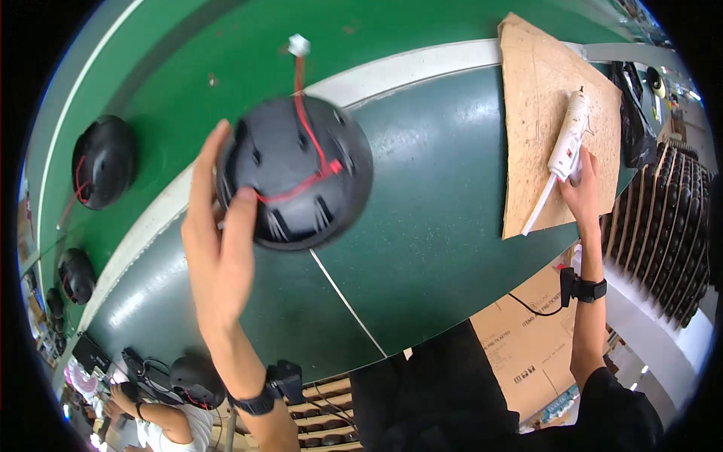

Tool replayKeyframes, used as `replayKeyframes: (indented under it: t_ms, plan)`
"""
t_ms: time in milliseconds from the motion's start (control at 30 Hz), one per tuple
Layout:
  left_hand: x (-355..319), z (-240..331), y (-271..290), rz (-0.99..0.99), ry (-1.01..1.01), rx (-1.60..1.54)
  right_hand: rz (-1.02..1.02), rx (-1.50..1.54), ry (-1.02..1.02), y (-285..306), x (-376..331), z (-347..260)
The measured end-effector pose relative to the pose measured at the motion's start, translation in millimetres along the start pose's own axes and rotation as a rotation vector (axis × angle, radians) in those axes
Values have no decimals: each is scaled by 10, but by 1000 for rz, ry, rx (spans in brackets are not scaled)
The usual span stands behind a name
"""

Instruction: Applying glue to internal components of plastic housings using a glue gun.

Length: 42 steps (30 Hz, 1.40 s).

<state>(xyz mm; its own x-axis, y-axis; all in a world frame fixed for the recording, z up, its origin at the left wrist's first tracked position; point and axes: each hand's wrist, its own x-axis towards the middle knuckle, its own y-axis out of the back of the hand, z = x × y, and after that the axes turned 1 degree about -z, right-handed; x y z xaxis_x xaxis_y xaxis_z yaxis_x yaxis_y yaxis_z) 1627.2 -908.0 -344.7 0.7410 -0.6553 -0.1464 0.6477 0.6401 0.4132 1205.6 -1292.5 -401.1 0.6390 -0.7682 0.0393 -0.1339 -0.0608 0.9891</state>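
Note:
My left hand (218, 233) grips a black dome-shaped shell (346, 143) by its left side, thumb on top and fingers along the rim. Red wire (310, 128) runs over the shell and ends in a white connector (299, 45) beyond its far edge. At the right, my right hand (584, 188) is closed round the handle of a white hot glue gun (568, 139). Its nozzle points away from me, and a white glue stick (538, 207) sticks out of its back end. Under the gun lies a tan board (531, 98).
A green conveyor belt (422, 22) runs past the dark green worktop (437, 196), carrying more black shells (105, 162) at the left. A black plastic bag (639, 124) hangs beside the board. Racks of black parts (655, 233) stand right. Another person's arm (162, 422) shows lower left.

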Motion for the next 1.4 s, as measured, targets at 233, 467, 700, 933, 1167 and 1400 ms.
replayKeyframes:
  t_ms: [233, 467, 700, 933, 1167, 1400]
  plan:
    - [-642, 317, -132, 78, -226, 403, -9, 226, -105, 174, 82, -215]
    - [-673, 482, -353, -257, -346, 559, -193, 1285, -470, 900, -329, -1189]
    - [-528, 466, -41, -211, -201, 146, -667, 1665, -374, 1317, -777, -1697]
    - [-163, 252, 133, -556, 59, -376, -1009, 1491, -341, 1569, -997, -2169]
    - [250, 58, 46, -491, -347, -170, -1032, 936, 106, 1467, -779, -2458]
    - [234, 74, -169, -535, 4, -545, -1001, 781, 243, 1317, -681, -2595]
